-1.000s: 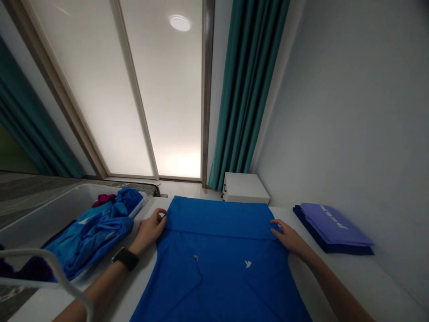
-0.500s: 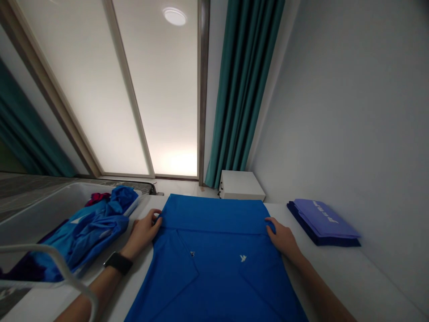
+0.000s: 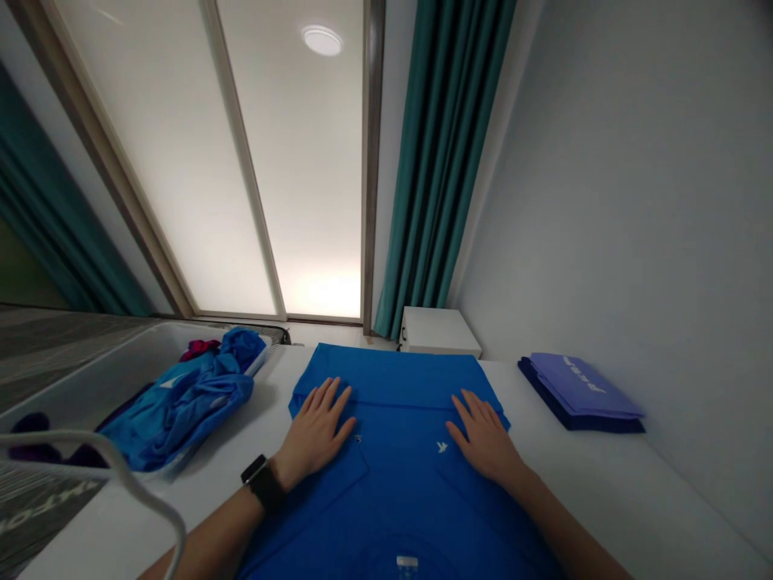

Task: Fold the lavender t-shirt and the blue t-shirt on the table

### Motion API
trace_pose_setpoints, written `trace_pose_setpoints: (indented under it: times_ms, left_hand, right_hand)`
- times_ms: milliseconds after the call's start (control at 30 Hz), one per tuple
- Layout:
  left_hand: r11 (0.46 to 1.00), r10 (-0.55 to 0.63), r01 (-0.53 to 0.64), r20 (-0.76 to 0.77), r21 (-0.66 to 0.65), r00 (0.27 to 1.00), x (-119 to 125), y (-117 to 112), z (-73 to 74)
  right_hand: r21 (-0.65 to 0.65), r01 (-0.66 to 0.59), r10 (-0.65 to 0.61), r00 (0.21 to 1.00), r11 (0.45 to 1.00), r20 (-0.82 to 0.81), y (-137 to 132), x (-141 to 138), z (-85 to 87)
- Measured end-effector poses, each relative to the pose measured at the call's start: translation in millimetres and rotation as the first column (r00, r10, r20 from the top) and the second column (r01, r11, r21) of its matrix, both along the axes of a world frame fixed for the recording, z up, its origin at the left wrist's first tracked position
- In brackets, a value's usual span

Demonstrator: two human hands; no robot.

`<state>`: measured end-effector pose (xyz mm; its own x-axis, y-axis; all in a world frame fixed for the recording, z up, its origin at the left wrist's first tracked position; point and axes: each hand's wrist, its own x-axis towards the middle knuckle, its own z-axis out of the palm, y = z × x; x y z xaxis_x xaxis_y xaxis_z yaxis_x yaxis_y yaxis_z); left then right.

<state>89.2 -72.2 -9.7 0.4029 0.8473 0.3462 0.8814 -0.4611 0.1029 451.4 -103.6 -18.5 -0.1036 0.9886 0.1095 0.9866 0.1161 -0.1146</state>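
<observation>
A bright blue shirt (image 3: pixel 398 475) lies spread on the white table (image 3: pixel 604 475), its far part folded toward me. My left hand (image 3: pixel 317 431), with a dark watch on the wrist, lies flat and open on the shirt's left side near the fold. My right hand (image 3: pixel 483 435) lies flat and open on the right side, next to a small white logo. Both palms press down on the cloth and hold nothing.
A white basket (image 3: pixel 90 379) at the left holds a heap of blue clothes (image 3: pixel 187 399). A folded purple and navy stack (image 3: pixel 576 391) sits at the right by the wall. A white cabinet (image 3: pixel 438 332) and teal curtains stand beyond the table.
Both hands let go of the shirt's side edges at the fold and moved inward. They now lie flat with fingers spread on top of the shirt.
</observation>
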Motion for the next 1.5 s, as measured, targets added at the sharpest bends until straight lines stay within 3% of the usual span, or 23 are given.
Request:
trace_pose_setpoints:
  times_ms: [167,467,767,1067,1200,1333,1500]
  left_hand:
    - [0.997,-0.017,0.017,0.0,-0.072,1.0,3.0,-5.6,-13.0]
    - [0.992,-0.019,0.013,-0.048,-0.125,0.999,-2.6,-11.2,-3.5]
    - [0.993,-0.038,0.028,-0.079,-0.118,0.996,-19.3,-26.7,-7.9]
    - [0.997,-0.023,0.016,-0.097,-0.08,0.995,-18.7,-28.4,-11.1]
    - [0.998,-0.062,0.062,-0.021,-0.025,0.998,-21.7,-26.4,-8.7]
    - [0.994,-0.108,0.109,0.169,0.004,0.98,-34.2,-19.1,1.5]
    - [1.0,-0.008,0.016,0.319,-0.023,0.948,-59.8,-3.4,-3.2]
  right_hand:
    - [-0.023,-0.016,0.015,0.999,1.0,-0.029,-1.6,-1.8,-9.7]
    - [-0.033,-0.013,0.012,1.0,0.999,-0.028,-6.6,-5.5,-6.6]
    - [-0.057,-0.026,0.023,0.999,0.998,-0.042,-22.5,-16.1,-5.3]
    - [-0.041,-0.014,0.012,0.999,0.999,-0.035,-23.5,-16.6,-5.6]
    - [0.015,-0.016,0.018,0.991,1.0,-0.129,-21.6,-12.3,-6.4]
    - [0.15,0.03,0.007,0.97,0.988,-0.245,-16.2,4.2,-8.6]
    - [0.195,0.08,-0.029,0.968,0.977,-0.251,-8.8,30.8,-17.5]
